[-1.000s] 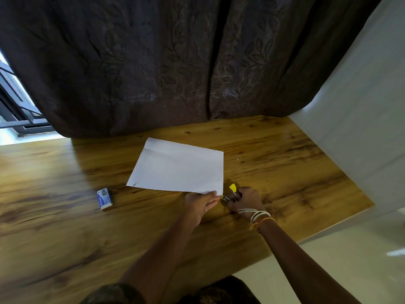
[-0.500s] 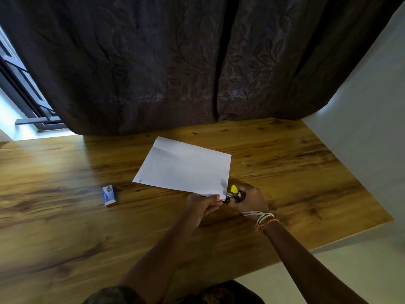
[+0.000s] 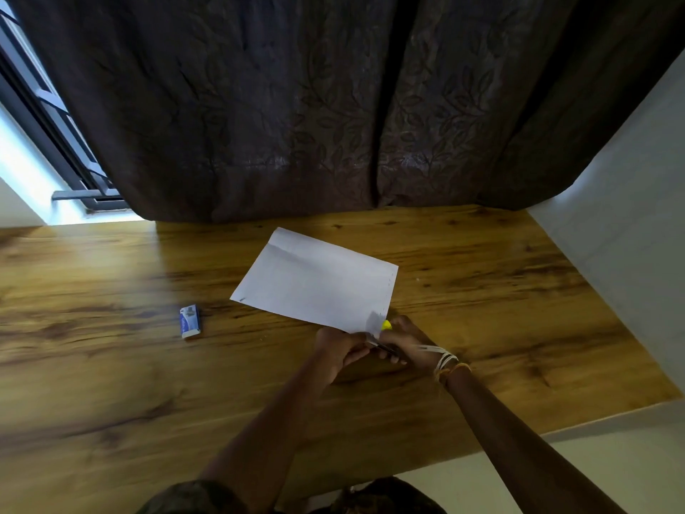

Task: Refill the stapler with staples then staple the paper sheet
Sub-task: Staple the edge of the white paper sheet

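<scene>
- Well, at the far left a window frame [image 3: 44,116] shows beside the dark leaf-patterned curtain [image 3: 296,105] that hangs behind the wooden table [image 3: 111,383].
- Left of centre, a small blue-and-white staple box [image 3: 190,321] lies flat on the table, well apart from the hands.
- The white paper sheet [image 3: 318,287] lies angled near the middle, a row of small marks running along its right edge; its near right corner is lifted off the wood.
- The left hand [image 3: 339,348] has its fingers curled and pinches that near corner of the sheet.
- Just right of it, the right hand [image 3: 402,341] is curled round the stapler [image 3: 385,325] (only a yellow tip and a dark metal part show past the fingers), which sits at the sheet's near right corner; whether it bites the paper cannot be told.
- Pale and orange threads [image 3: 446,363] circle the right wrist.
- At the far right stands a pale wall [image 3: 630,235].
</scene>
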